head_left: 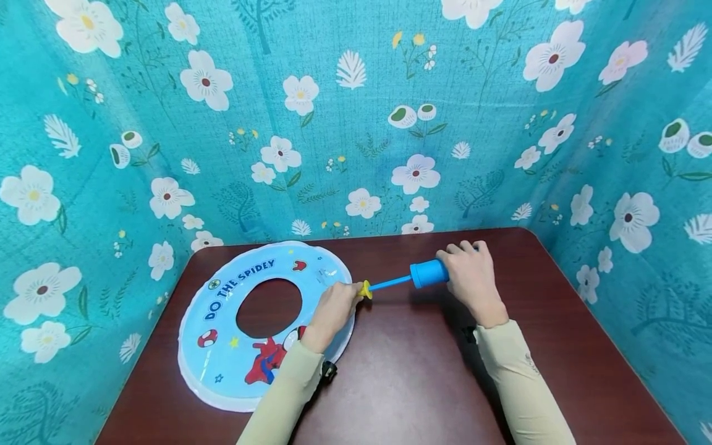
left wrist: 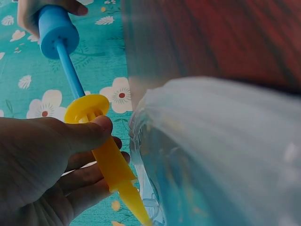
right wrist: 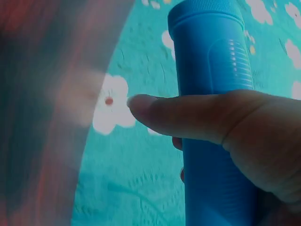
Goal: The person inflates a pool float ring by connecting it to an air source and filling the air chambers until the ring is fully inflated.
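A light-blue inflatable swim ring [head_left: 214, 358] with Spidey pictures lies on the left of the table, its wide hole showing the wood. My left hand [head_left: 334, 309] reaches over the ring's right side and pinches the yellow nozzle [left wrist: 113, 165] of a blue hand pump [head_left: 428, 273] between thumb and fingers. In the left wrist view, the nozzle's tapered tip meets a clear valve [left wrist: 151, 205] at the ring's edge. Out to the right, my right hand [head_left: 473, 278] grips the pump's blue barrel, thumb across it. A stretch of thin blue rod [left wrist: 69, 70] shows between barrel and nozzle.
The dark red-brown table [head_left: 411, 371] has rounded back corners. Teal cloth [head_left: 356, 123] with white flowers hangs close around its back and both sides. Black wrist straps [head_left: 329, 371] sit at the sleeve cuffs.
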The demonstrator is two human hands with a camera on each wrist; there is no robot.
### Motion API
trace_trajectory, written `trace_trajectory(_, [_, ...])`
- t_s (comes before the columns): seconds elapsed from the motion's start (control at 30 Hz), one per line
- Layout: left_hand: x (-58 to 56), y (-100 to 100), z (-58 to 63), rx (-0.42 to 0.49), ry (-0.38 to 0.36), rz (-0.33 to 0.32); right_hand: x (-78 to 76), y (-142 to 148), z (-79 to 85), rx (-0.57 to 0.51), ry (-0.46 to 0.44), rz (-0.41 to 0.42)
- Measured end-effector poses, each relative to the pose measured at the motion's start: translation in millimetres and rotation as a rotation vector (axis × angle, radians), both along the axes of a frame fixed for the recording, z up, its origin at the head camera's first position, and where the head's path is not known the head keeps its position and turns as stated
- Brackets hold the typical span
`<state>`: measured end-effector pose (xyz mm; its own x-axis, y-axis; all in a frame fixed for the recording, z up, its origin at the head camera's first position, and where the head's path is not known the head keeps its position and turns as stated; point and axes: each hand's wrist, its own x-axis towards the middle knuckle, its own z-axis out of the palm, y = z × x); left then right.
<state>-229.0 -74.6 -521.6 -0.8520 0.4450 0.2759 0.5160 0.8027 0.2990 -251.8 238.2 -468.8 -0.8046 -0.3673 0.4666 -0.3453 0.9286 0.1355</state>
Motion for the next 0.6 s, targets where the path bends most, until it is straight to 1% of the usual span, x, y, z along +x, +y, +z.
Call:
trace_trajectory(0.17, [-0.4,-1.1,0.6,0.004,0.002,-0.007,-0.8,-26.1,-13.8,0.045,0.001,0.054])
trace_trajectory(0.37, [-2.9,1.2,-1.6,-0.018,0.035,-0.013,3.4,-57.0,-32.6,0.06,0.037,0.128])
trace_trajectory(0.5, [-3.1,0.7,-2.3,-0.013,0.042,-0.008,5.7,-74.0,-40.4,0.064,0.045,0.147])
trace_trajectory(0.6, [-2.5,-1.3,-2.6,-0.009,0.045,-0.002,6.1,-80.8,-43.2,0.062,0.037,0.152])
